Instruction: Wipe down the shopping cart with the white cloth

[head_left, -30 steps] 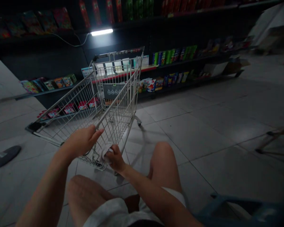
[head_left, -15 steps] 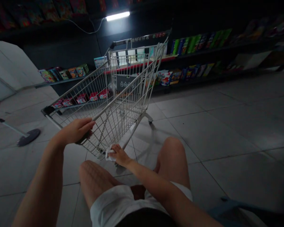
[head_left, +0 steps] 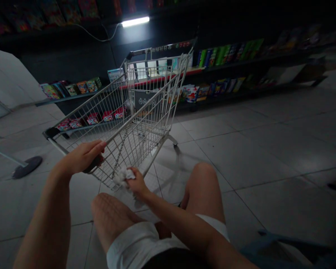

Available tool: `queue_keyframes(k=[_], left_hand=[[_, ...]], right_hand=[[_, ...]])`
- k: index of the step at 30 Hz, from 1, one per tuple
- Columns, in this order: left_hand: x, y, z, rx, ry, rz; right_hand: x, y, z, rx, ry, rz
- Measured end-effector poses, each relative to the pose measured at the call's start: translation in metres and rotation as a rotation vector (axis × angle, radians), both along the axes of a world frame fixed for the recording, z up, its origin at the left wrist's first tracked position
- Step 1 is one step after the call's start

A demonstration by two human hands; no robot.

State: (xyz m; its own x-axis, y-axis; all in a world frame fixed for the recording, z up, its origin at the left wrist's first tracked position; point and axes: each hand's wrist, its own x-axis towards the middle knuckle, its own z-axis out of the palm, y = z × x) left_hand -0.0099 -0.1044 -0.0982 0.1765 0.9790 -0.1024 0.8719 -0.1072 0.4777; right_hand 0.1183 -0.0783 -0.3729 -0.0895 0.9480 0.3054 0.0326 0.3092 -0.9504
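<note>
A metal wire shopping cart stands before me, its near corner close to my knees. My left hand is closed over the top rim at that corner, with the thumb side facing me. Lower down, my right hand grips a crumpled white cloth against the lower edge of the basket. The cloth is slightly blurred, and my fingers hide part of it. A dark sign plate with pale lettering hangs inside the cart's far end.
Shelves of colourful packages and books run along the back under a tube light. A post with a round dark base stands on the left. At lower right is a bluish stool-like frame. Pale tiles cover the floor.
My right hand has shifted slightly left and up with the cloth, more of which now shows. My left hand stays on the cart's rim. The whole view has shifted a little.
</note>
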Motion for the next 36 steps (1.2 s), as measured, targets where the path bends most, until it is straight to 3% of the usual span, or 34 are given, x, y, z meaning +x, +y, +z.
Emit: queue_keyframes(k=[2,4,5,7,9,12,13,15,16,18,20,21,22,24,26,29,32,33,34,36], left_hand=[[0.002,-0.001,0.0,0.001,-0.003,0.005],[0.005,-0.001,0.0,0.007,0.0,-0.009],[0.008,0.0,0.0,0.008,0.001,-0.021],[0.012,0.002,-0.001,0.013,0.003,-0.051],[0.014,0.004,-0.003,0.024,0.009,-0.066],[0.011,0.006,-0.007,0.029,-0.004,-0.043],[0.009,0.006,-0.009,0.027,-0.019,-0.028],[0.004,0.007,-0.011,0.022,-0.054,-0.002],[0.003,0.007,-0.012,0.019,-0.068,0.006],[0.002,0.007,-0.012,0.014,-0.081,0.014],[0.003,0.007,-0.011,0.011,-0.08,0.014],[0.005,0.007,-0.011,0.013,-0.08,0.013],[0.006,0.007,-0.01,0.015,-0.08,0.011],[0.01,0.007,-0.009,0.02,-0.08,0.001],[0.013,0.005,-0.008,0.039,-0.064,-0.019],[0.014,0.003,-0.006,0.088,-0.014,-0.052],[0.011,0.002,-0.005,0.087,-0.007,-0.057],[0.01,0.001,-0.005,0.081,-0.017,-0.055],[0.01,0.001,-0.005,0.074,-0.026,-0.057],[0.01,0.0,-0.004,0.068,-0.037,-0.068]], right_hand=[[0.03,0.039,0.038,0.05,0.134,-0.211],[0.046,0.069,0.068,0.116,0.133,-0.39],[0.046,0.076,0.075,0.104,0.11,-0.446],[0.032,0.07,0.07,0.097,0.025,-0.473],[0.01,0.043,0.046,0.191,-0.097,-0.366],[-0.002,0.01,0.008,0.449,-0.341,0.111],[0.004,0.009,0.002,0.507,-0.39,0.238],[0.029,0.027,0.006,0.55,-0.417,0.289],[0.045,0.044,0.016,0.534,-0.397,0.201],[0.073,0.084,0.048,0.409,-0.287,-0.149],[0.087,0.118,0.087,0.206,-0.108,-0.508],[0.086,0.127,0.106,0.13,-0.025,-0.616],[0.08,0.129,0.121,0.098,0.038,-0.673],[0.056,0.113,0.136,0.212,0.049,-0.62],[0.028,0.078,0.13,0.428,-0.059,-0.522],[0.005,0.033,0.096,0.894,-0.349,-0.257],[0.023,0.038,0.072,1.438,-0.452,-0.045],[0.035,0.05,0.072,1.48,-0.437,-0.064],[0.049,0.065,0.076,1.416,-0.415,-0.133],[0.071,0.093,0.097,1.08,-0.335,-0.364]])
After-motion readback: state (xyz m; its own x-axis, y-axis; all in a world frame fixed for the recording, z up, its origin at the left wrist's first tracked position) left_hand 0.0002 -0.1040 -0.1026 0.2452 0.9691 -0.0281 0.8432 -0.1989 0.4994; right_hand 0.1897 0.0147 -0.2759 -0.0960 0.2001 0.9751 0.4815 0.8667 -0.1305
